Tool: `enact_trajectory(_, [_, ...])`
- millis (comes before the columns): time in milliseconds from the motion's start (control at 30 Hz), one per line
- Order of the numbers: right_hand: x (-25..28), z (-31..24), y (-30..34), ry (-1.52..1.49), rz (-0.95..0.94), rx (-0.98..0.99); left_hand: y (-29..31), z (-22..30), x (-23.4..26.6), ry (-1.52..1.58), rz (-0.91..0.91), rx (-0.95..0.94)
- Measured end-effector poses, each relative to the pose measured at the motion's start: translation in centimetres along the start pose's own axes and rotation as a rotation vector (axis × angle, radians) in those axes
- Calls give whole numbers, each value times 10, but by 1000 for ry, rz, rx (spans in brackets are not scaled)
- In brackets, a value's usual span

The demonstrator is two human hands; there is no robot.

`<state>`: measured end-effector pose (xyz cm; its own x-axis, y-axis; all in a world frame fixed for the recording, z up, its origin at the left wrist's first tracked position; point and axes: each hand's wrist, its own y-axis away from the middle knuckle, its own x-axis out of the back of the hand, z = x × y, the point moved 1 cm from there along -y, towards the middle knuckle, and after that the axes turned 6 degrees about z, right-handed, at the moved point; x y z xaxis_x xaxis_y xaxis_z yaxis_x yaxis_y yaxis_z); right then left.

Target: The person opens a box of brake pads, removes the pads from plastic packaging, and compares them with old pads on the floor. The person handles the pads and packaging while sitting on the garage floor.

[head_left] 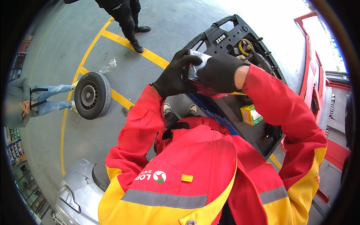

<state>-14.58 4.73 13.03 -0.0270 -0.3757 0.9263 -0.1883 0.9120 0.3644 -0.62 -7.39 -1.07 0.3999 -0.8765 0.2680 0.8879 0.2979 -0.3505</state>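
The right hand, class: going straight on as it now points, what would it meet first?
The red-and-silver box, which the right hand seems to touch; the left hand probably comes next, though depth is unclear.

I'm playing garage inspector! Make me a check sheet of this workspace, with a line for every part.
Surface: black cart, with a yellow-and-green box in it.
Job's things: silver-and-red box, up between the two hands; its contents can't be seen.
Clutter: crumpled clear plastic on the grey floor, near a wheel.
Hands: both in black gloves; left hand grips the box's side, right hand lies over it, fingertips hidden.
Cables: nothing seen for sure; a yellow ring in the cart is unclear.
Surroundings: silver car, one person in black, another in blue jeans.
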Motion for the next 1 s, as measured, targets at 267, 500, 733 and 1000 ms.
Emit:
enact_trajectory(267, [4,-7,-21,-173,62,-160,9,-9,-1,120,84,77])
enact_trajectory(500, [-55,100,50,-214,549,-245,1,-19,9,149,-54,23])
enact_trajectory(733, [-105,93,45,-46,623,-533,19,-36,5,308,105,211])
enact_trajectory(1000, [-112,40,18,-799,487,-540,67,8,-44,740,476,625])
